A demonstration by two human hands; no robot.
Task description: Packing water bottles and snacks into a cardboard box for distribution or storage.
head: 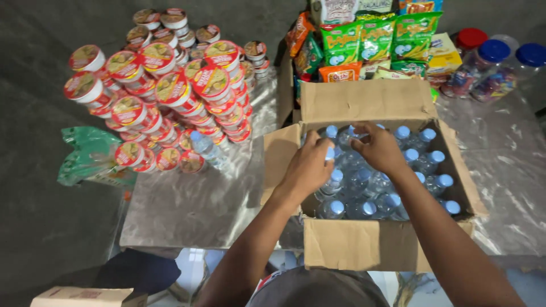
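While both arms reach down into the open cardboard box (364,102), the left hand (310,165) curls its fingers around a blue bottle cap (330,152) — a tight hold. The right hand (378,149) bends over the water bottles (421,159); I cannot tell its grip. A stack of noodle cups (165,91) stands nearby — left of the box.

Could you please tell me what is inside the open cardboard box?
The cardboard box holds upright water bottles with blue caps. Left hand and right hand cover several; anything beneath the bottles is hidden.
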